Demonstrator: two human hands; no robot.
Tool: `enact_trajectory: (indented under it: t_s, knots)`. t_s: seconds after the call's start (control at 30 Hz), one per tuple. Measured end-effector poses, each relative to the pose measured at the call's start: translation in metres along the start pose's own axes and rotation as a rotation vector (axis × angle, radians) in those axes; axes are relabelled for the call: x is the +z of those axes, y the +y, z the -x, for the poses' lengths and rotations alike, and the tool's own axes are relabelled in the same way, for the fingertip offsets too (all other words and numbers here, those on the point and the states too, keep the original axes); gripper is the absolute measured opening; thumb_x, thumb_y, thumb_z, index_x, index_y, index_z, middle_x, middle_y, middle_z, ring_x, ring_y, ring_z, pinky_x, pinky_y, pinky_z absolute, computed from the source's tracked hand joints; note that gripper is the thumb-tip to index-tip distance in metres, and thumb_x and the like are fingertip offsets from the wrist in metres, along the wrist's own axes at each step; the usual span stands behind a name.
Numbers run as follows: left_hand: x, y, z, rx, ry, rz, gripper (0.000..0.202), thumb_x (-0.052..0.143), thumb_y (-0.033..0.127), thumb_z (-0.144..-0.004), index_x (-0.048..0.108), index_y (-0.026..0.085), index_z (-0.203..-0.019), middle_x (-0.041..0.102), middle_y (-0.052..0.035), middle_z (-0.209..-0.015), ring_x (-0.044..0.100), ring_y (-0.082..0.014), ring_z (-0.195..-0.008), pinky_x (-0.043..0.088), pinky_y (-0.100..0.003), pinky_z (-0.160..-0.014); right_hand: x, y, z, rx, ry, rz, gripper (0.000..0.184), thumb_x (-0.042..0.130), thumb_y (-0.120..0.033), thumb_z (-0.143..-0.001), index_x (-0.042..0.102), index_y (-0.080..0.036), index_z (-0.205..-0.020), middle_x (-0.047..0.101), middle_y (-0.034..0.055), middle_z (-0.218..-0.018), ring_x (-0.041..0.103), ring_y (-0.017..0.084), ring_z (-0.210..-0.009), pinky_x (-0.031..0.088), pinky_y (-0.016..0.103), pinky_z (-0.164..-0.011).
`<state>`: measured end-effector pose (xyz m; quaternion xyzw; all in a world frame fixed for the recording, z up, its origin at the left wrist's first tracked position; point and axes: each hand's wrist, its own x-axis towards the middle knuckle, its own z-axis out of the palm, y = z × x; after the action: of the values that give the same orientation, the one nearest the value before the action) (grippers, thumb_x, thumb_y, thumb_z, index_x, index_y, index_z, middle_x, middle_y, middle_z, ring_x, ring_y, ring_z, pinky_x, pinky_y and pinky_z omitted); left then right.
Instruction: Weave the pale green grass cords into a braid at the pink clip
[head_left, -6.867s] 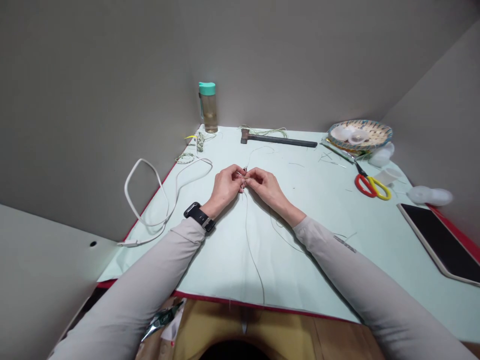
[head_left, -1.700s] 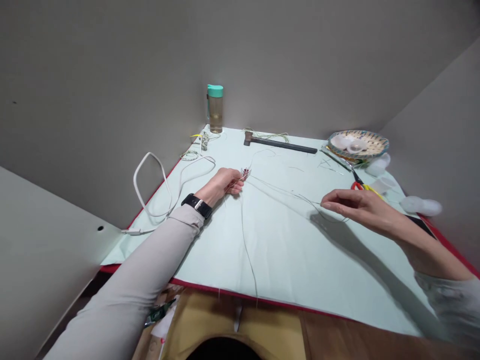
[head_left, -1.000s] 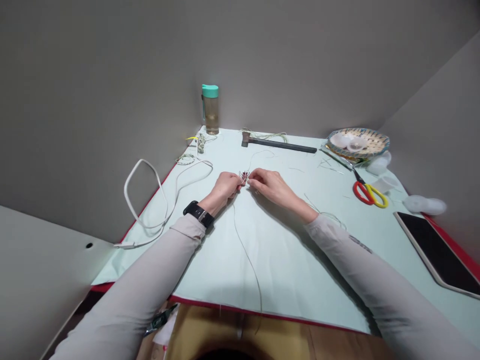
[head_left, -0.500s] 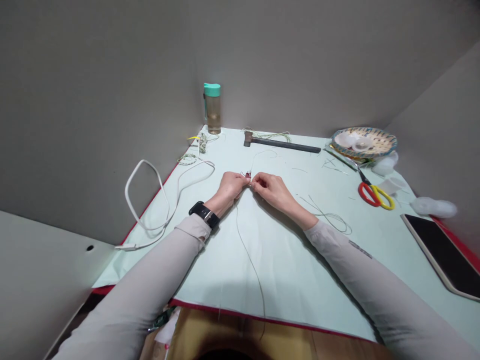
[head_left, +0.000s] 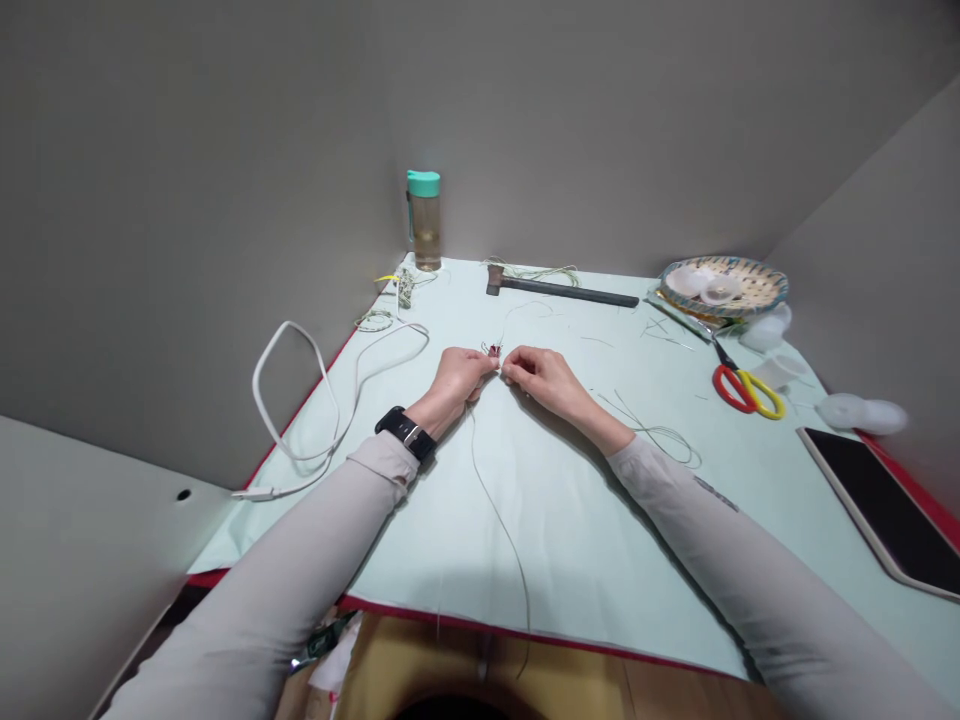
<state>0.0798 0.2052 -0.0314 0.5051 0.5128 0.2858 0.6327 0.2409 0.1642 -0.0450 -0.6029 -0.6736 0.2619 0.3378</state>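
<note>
Mid-frame, a red piece (head_left: 494,351) was pinched by the left hand (head_left: 457,377); the grip of the right hand (head_left: 547,379) could not be judged.

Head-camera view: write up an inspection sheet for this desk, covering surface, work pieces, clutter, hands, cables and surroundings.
Surface: pale green cloth with red edging.
Work pieces: small dark red piece with thin strands sticking out; one long cord hangs over the front edge.
Clutter: hammer at the back; scissors, woven basket and tablet on the right.
Hands: left hand pinches the dark red piece; right hand has its fingertips close beside it, any strand in them too fine to tell.
Cables: white cable looped on the left.
Surroundings: grey walls; bottle upright at the back left.
</note>
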Motion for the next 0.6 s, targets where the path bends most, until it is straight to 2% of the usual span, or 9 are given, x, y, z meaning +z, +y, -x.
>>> enact_trajectory:
  t_s: [0.17,0.6]
  knots:
    - [-0.0031,0.0013,0.0012,-0.005,-0.021,0.010,0.026,0.068,0.026,-0.100,0.059,0.012,-0.080,0.045,0.0085,-0.062,0.033,-0.0034,-0.043,0.030,-0.016,-0.039,-0.0017,0.0034,-0.0012,0.009,-0.047,-0.069,0.028,0.055,-0.038,-0.090,0.067,-0.015,-0.083,0.072,0.0046,-0.079,0.053,0.011,-0.062,0.039,0.024,-0.065]
    - [-0.0015,0.0000,-0.0002,-0.001,-0.007,-0.019,0.021,0.068,0.028,-0.100,0.062,0.012,-0.088,0.053,0.0056,-0.068,0.042,-0.0046,-0.048,0.036,-0.016,-0.042,-0.0006,0.0034,-0.0004,0.014,-0.072,-0.124,0.028,0.057,-0.040,-0.086,0.067,-0.014,-0.085,0.070,0.0042,-0.078,0.052,0.011,-0.063,0.039,0.023,-0.064]
